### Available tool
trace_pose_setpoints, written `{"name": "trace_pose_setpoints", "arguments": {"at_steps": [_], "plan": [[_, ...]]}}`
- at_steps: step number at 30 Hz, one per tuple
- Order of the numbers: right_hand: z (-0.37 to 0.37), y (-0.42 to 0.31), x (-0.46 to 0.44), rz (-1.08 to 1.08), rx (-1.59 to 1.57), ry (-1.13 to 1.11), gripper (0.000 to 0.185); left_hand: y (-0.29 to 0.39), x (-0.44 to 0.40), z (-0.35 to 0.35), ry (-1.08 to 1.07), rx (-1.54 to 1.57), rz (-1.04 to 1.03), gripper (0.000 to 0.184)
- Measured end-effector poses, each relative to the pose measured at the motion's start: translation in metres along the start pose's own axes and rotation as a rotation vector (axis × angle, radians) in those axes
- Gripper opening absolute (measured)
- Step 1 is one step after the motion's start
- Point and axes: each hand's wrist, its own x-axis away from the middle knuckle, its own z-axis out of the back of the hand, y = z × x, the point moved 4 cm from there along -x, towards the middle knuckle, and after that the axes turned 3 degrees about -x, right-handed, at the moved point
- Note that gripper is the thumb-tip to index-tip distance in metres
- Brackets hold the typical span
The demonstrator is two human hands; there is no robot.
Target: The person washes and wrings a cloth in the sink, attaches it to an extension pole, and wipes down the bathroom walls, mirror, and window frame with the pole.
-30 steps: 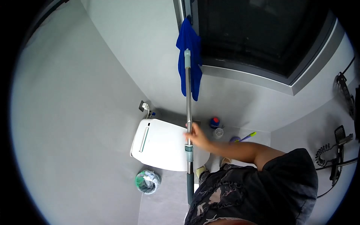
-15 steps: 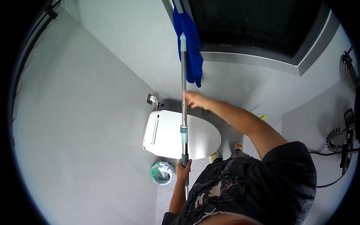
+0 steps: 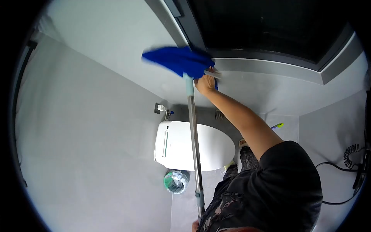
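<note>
A long metal pole [image 3: 194, 135] with a pale green-grey joint at its top runs down over the toilet lid to my body. A blue cloth [image 3: 176, 58] hangs over the head of the pole, partly blurred, against the wall below the window frame. My right hand [image 3: 205, 83] is closed on the head at the cloth's lower right edge, beside the joint. Only a small part of my left hand [image 3: 195, 225] shows at the bottom, wrapped round the lower pole next to my shirt.
The white toilet [image 3: 216, 149] stands under the pole, with a lined bin [image 3: 176, 181] beside it. A dark window [image 3: 262, 31] is at the top. A black coiled hose [image 3: 351, 155] hangs at the right, and a green-tipped brush handle [image 3: 278, 126] stands near the wall.
The cloth-covered head has tilted, and the cloth now spreads to the left. My right hand has moved up from the pole to the head. My left hand is lower in view.
</note>
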Motion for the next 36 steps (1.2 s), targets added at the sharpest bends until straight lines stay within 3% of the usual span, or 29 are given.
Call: {"name": "trace_pose_setpoints", "arguments": {"at_steps": [2,4,6,7,8,10,12,14,17,18,20,24,28,32,36], "plan": [[0.009,0.003,0.002,0.198,-0.014,-0.189,0.041,0.004,-0.004,-0.012,-0.019,-0.023,0.096,0.025],[-0.018,0.029,-0.009,0.29,0.095,-0.098,0.044,0.007,-0.011,-0.022,-0.036,-0.04,0.16,0.025],[-0.017,0.027,-0.026,0.352,0.193,-0.603,0.051,0.014,-0.015,-0.035,-0.054,-0.052,0.206,0.025],[-0.015,0.021,-0.035,0.303,0.197,-0.734,0.054,0.016,-0.016,-0.04,-0.062,-0.055,0.228,0.025],[-0.025,0.018,-0.033,0.311,0.182,-0.74,0.054,0.021,-0.019,-0.041,-0.066,-0.057,0.249,0.025],[-0.027,0.016,-0.032,0.349,0.215,-0.372,0.052,0.028,-0.023,-0.048,-0.078,-0.069,0.272,0.026],[-0.025,0.02,-0.042,0.357,0.176,-0.385,0.045,0.032,-0.027,-0.052,-0.104,-0.082,0.3,0.026],[-0.027,0.024,-0.034,0.434,0.306,-0.574,0.041,0.037,-0.027,-0.054,-0.133,-0.105,0.318,0.026],[0.005,0.049,-0.038,0.494,0.371,-0.437,0.039,0.037,-0.024,-0.058,-0.182,-0.145,0.321,0.027],[0.026,0.059,-0.038,0.485,0.399,-0.45,0.04,0.034,-0.023,-0.058,-0.198,-0.16,0.32,0.027],[0.07,0.085,-0.033,0.368,0.405,-0.591,0.063,0.027,-0.019,-0.05,-0.245,-0.189,0.322,0.027],[0.15,0.164,-0.018,0.297,0.557,-0.578,0.071,0.013,-0.025,-0.015,-0.382,-0.267,0.344,0.028],[0.26,0.224,-0.006,0.069,0.69,-0.723,0.066,0.005,-0.035,0.025,-0.529,-0.379,0.375,0.03],[0.349,0.321,0.011,-0.07,0.872,-0.619,0.063,0.024,-0.053,0.028,-0.644,-0.458,0.391,0.031],[0.41,0.364,0.018,-0.083,1.105,-0.626,0.053,0.079,-0.083,0.012,-0.744,-0.481,0.365,0.032]]}}
